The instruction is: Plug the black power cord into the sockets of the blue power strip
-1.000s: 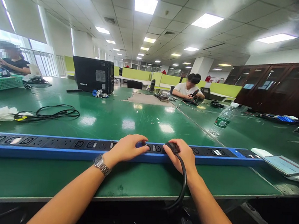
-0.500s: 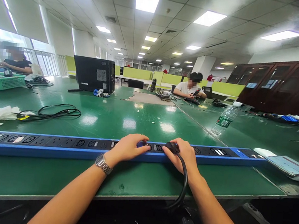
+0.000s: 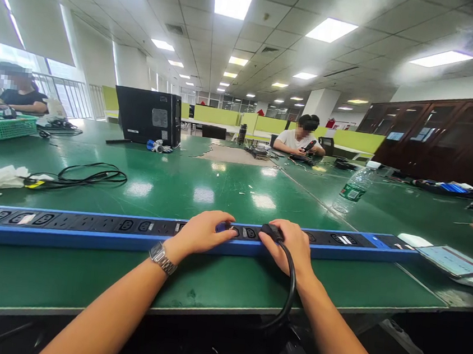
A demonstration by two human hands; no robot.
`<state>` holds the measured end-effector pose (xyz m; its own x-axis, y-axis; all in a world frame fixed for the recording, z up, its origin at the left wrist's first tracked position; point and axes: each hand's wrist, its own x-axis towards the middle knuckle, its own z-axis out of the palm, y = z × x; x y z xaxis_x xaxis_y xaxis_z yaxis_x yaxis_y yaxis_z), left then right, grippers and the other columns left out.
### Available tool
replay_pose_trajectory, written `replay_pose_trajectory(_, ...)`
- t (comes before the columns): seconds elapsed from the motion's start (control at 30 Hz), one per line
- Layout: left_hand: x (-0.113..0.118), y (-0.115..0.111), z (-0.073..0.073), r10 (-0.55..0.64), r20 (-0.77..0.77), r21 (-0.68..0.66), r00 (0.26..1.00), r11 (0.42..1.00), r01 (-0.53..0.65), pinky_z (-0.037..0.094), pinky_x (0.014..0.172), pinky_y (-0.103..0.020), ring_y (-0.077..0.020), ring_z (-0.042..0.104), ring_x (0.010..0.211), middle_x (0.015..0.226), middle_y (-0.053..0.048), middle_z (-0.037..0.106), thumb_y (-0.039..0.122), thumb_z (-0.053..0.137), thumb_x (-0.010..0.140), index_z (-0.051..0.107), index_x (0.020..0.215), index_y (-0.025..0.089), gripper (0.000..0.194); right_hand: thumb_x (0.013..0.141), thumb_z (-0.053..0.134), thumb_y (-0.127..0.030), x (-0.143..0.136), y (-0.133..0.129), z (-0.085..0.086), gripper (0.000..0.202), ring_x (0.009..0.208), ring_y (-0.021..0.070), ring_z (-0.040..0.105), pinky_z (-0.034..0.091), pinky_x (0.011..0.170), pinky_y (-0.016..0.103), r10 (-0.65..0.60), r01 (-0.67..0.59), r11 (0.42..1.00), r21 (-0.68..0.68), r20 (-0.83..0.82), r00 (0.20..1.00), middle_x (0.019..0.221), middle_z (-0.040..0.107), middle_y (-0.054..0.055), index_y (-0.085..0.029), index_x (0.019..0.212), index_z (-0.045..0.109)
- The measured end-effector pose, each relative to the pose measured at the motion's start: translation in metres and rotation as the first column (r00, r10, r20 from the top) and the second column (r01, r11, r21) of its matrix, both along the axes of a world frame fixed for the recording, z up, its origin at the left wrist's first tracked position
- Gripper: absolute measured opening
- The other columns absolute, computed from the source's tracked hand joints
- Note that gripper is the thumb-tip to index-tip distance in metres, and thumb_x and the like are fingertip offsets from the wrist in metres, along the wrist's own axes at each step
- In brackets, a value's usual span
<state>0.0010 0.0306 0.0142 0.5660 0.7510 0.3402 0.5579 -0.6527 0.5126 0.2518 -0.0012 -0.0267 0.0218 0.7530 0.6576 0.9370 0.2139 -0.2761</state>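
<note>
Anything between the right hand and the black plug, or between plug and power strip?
Nothing visible: the right hand holds the black plug directly, right at the power strip; whether the plug is seated is hidden.

A power strip (image 3: 241,248) lies lengthwise along the near side of the table (image 3: 175,193). The left hand (image 3: 203,232) is on its middle; just to the right, the right hand (image 3: 290,247) is around a plug (image 3: 272,231) over the strip, with the cord (image 3: 291,284) running down past the table's front edge. Behind the strip, a loose cable (image 3: 56,183) lies left and a bottle (image 3: 352,190) stands right. Farther back, a basket (image 3: 2,129) sits left of a computer case (image 3: 148,114).
</note>
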Motion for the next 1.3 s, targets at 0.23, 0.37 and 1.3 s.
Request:
replay_pose_trajectory(0.23,0.0006,0.0006,-0.0004,-0.004,0.006,0.007,1.000,1.000,0.004,0.048,0.096,-0.036,-0.0228,0.064,0.107,0.119,-0.002,0.070,0.043,0.058,0.089,0.067,0.115,0.023,0.035,0.084,0.056,-0.052,0.0013,0.0000,-0.0001,0.030,0.092,0.0268,0.062,0.041,0.084,0.042,0.039,-0.039,0.999,0.014,-0.042,0.998,0.096,0.071,0.006,-0.023,0.091,0.061)
replay_pose_trajectory(0.37,0.0005,0.0007,0.0000,-0.004,-0.001,0.009,1.000,1.000,0.004,0.048,0.095,-0.036,-0.0230,0.064,0.106,0.118,-0.002,0.071,0.043,0.058,0.089,0.067,0.115,0.023,0.034,0.085,0.054,-0.055,0.0014,0.0003,-0.0010,0.033,0.092,0.0268,0.061,0.041,0.084,0.042,0.047,-0.047,0.999,0.012,-0.056,0.997,0.096,0.071,0.007,-0.023,0.092,0.061)
replay_pose_trajectory(1.3,0.0009,0.0014,-0.0001,-0.006,-0.018,0.037,1.000,0.999,0.007,0.049,0.094,-0.036,-0.0229,0.064,0.106,0.117,-0.003,0.071,0.045,0.056,0.089,0.067,0.114,0.023,0.035,0.080,0.059,-0.051,0.0039,-0.0008,0.0041,0.029,0.086,0.0262,0.060,0.044,0.080,0.040,0.048,-0.048,0.998,-0.037,-0.009,0.999,0.087,0.068,0.005,-0.024,0.087,0.060)
